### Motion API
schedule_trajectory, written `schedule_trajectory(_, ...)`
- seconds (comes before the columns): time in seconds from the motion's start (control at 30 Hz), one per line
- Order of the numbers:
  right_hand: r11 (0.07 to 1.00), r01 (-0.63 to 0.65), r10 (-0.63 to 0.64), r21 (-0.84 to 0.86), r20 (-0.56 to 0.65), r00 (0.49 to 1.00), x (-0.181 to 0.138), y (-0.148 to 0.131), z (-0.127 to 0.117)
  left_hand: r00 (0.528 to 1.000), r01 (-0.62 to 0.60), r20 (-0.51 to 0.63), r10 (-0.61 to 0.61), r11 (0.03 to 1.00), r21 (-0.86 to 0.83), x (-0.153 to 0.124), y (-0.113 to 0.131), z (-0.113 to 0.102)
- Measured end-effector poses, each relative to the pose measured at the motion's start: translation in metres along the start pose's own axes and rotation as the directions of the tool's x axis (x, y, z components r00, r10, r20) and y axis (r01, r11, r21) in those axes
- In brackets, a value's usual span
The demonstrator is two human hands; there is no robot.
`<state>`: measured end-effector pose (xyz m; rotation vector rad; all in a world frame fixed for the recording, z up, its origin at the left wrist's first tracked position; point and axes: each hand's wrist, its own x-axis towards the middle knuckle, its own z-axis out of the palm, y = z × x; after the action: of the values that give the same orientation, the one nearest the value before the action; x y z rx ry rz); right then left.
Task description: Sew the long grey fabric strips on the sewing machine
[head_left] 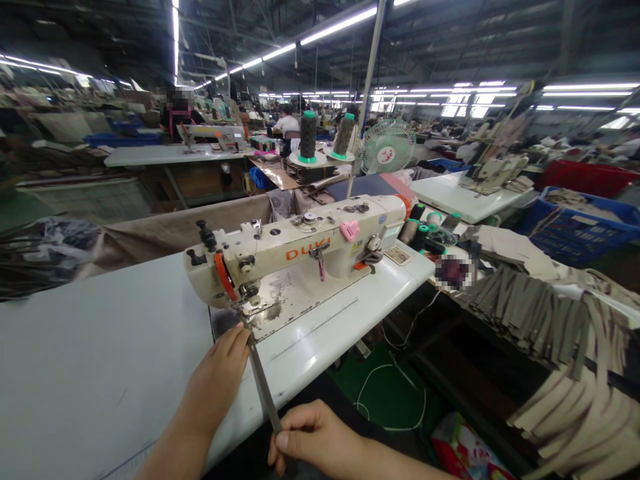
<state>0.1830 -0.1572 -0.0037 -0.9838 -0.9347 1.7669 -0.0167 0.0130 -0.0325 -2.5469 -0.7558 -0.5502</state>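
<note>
Strip (264, 387) runs out from left end of sewing machine (300, 247). Right hand (320, 437): grip pinched closed on strip's near part. Left hand (223, 367): fingertips at strip beside machine, hold unclear to me. Feeding, I judge; next calls for straight guiding.

The strap (263, 380) is a plain dark grey-olive, against the pale grey-white tabletop (120, 347) and the cream sewing machine (295, 237) with its orange lettering (309, 248), orange trim and pink clip (350, 231). Charcoal thread cones (308, 137) have bright green tips, the fan (389, 148) is pale green, and the crate (570, 230) is blue. Strips (530, 313) in beige and olive-grey hang above a green floor (380, 393).
</note>
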Motion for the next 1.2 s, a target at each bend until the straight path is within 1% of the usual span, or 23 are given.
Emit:
schedule_trajectory(0.1, 1.0, 0.015, -0.015, -0.009, -0.002, 1.0, 0.002, 0.002, -0.001, 1.0, 0.01, 0.0, -0.01, 1.0, -0.016, -0.001, 0.0, 0.002)
schedule_trajectory(0.27, 0.997, 0.033, -0.034, -0.068, -0.008, 0.999, 0.002, 0.0, -0.002, 0.995, 0.097, 0.003, -0.097, 0.992, -0.08, 0.003, 0.002, -0.001)
schedule_trajectory(0.43, 0.974, 0.058, -0.064, -0.221, -0.022, 0.998, 0.0, -0.008, -0.004, 0.974, 0.226, 0.028, -0.224, 0.961, -0.16, 0.013, 0.006, -0.012)
schedule_trajectory(0.53, 0.961, 0.06, -0.066, -0.27, -0.011, 0.998, 0.001, -0.012, -0.005, 0.97, 0.244, 0.042, -0.241, 0.949, -0.2, 0.016, 0.005, -0.015)
schedule_trajectory(0.67, 0.96, 0.031, -0.029, -0.277, 0.013, 1.0, 0.002, -0.013, -0.006, 0.969, 0.247, 0.059, -0.24, 0.938, -0.242, 0.017, 0.005, -0.019)
schedule_trajectory(0.83, 0.957, 0.021, -0.02, -0.289, 0.006, 1.0, 0.003, -0.011, -0.006, 0.969, 0.247, 0.069, -0.237, 0.931, -0.269, 0.02, 0.005, -0.024)
schedule_trajectory(0.97, 0.958, 0.027, -0.027, -0.286, 0.006, 1.0, 0.004, -0.009, -0.008, 0.958, 0.288, 0.081, -0.276, 0.913, -0.29, 0.021, 0.006, -0.022)
schedule_trajectory(1.2, 0.946, 0.026, -0.028, -0.323, -0.002, 1.0, 0.004, -0.008, -0.01, 0.955, 0.295, 0.097, -0.279, 0.907, -0.301, 0.021, 0.006, -0.02)
